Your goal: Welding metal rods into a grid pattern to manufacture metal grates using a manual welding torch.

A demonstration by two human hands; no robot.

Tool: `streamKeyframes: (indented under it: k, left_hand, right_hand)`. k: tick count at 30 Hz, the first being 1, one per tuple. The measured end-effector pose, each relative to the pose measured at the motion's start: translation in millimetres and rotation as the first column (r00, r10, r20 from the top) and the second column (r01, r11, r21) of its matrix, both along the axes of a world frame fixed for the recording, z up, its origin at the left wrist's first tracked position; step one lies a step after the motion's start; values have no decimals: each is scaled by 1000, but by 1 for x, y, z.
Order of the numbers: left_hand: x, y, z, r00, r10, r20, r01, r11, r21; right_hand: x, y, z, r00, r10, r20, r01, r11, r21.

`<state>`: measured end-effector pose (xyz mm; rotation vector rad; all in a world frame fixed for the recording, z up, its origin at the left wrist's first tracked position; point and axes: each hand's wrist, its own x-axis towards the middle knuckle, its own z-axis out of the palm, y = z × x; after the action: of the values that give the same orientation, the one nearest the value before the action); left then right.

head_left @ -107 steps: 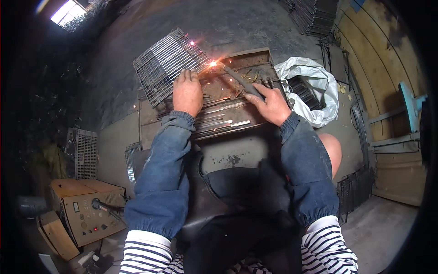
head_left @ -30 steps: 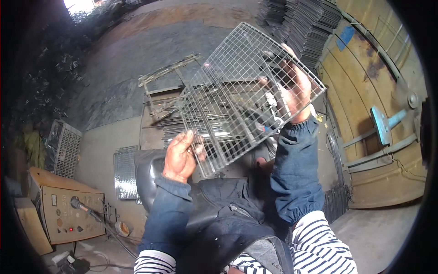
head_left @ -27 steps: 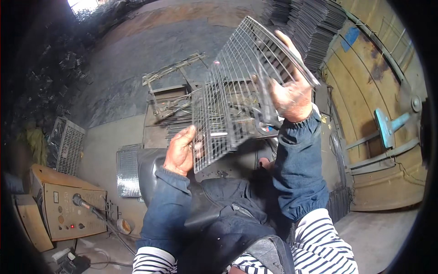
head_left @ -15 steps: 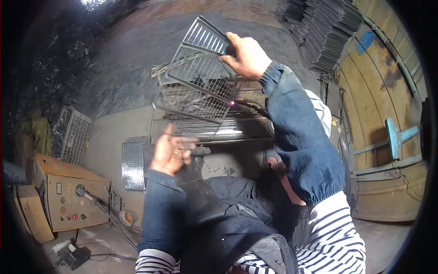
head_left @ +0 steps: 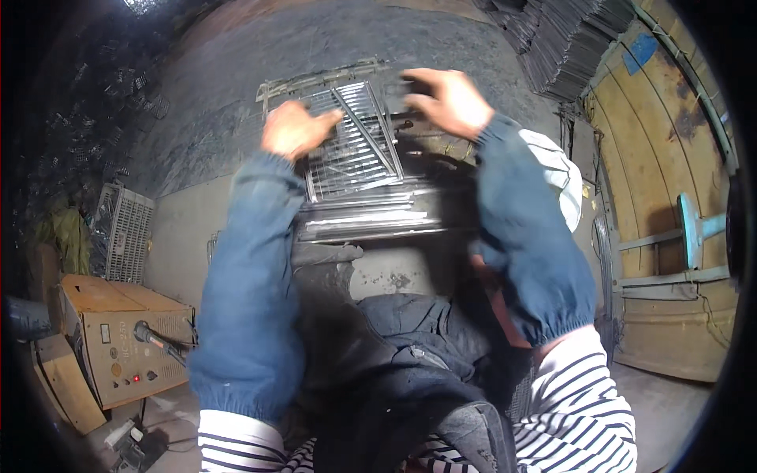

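Nearest are bright metal rods. Just beyond, the wire grid lies between the hands: the left hand, thumb spread, overlaps its left side, grip unclear; the right hand, half-open and empty, is apart from its far right corner.

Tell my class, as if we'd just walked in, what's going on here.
A person is working bare-handed over a barred metal panel. The left hand is at its left edge; whether it grips is unclear. The right hand hangs off to the panel's right, with nothing visible in it. Metal strips lie nearer the person; an orange box-shaped machine stands to the left.
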<state>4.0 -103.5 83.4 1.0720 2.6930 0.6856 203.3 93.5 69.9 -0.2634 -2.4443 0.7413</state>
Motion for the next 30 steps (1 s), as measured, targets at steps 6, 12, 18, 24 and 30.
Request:
streamKeyframes:
  k: [6,12,18,24,30]
  left_hand:
    - [32,54,-3,993,-97,-66,59,899,-433]
    - [38,70,-15,984,-89,-153,12,895,-446]
    - [53,78,-4,993,-101,-69,55,872,-486]
    - [41,73,-7,998,-20,-53,-1,931,-365]
    - [54,72,-10,991,-62,-119,17,938,-347]
  right_hand:
    - [158,-21,-75,871,-126,475,107,992,67]
    - [182,18,-115,867,-253,429,222,967,122]
    - [187,11,-92,819,-303,488,289,951,106]
    - [221,-15,-49,921,-358,150,376,919,-115]
    - [239,-66,-50,964,-246,102,265,931,-252]
